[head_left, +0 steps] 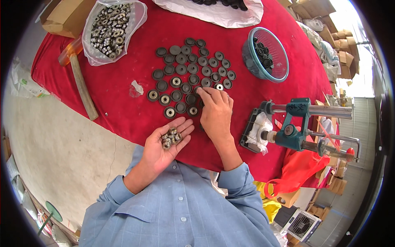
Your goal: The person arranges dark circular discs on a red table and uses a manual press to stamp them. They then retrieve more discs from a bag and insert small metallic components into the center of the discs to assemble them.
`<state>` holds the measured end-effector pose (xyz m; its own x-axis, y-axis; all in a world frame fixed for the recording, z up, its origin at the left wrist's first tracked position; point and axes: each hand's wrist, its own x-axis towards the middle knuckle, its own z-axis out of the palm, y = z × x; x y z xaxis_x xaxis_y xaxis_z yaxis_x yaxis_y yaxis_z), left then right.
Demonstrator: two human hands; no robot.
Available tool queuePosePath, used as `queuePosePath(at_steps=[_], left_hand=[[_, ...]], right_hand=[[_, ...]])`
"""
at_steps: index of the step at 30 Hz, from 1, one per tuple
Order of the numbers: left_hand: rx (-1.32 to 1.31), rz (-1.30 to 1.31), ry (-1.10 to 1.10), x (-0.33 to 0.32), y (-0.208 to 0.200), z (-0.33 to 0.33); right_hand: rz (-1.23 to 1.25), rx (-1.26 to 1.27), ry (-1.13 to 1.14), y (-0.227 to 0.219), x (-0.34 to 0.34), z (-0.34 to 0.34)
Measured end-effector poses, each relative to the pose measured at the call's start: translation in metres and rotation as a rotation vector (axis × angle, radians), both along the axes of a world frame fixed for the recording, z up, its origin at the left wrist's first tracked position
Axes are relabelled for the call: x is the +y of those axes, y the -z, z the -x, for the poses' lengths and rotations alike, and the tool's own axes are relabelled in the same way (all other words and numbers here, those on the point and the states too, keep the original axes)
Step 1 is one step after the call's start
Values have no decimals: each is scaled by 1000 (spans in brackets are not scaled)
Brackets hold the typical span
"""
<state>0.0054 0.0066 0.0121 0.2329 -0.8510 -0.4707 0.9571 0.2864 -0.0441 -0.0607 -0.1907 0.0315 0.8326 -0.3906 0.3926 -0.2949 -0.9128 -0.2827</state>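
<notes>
My left hand lies palm up near the table's front edge, fingers slightly curled, cradling several small metal ball bearings. Ahead of it, round black plastic wheels are spread in loose rows on the red cloth. A few along the near and left side, such as one wheel, have a shiny bearing in the centre. My right hand reaches over the near wheels, thumb and fingers pinched at one of them. What looks like a bearing shows at the fingertips; the hand hides part of it and some wheels beneath.
A clear bag of bearings and a wooden-handled hammer lie at left. Back right stands a blue plastic basket with black parts. A green hand press stands at right. A white sack with black parts lies at the back.
</notes>
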Motion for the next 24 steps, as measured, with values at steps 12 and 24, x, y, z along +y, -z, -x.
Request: queuePosePath(at_steps=[12,24], left_hand=[[-124,48,15,3,8,4],[-80,-59,37,3,8,4]], right_hand=[[-501,12,-379,-20,55,30],[-583,-108,-151,-19,25,9]])
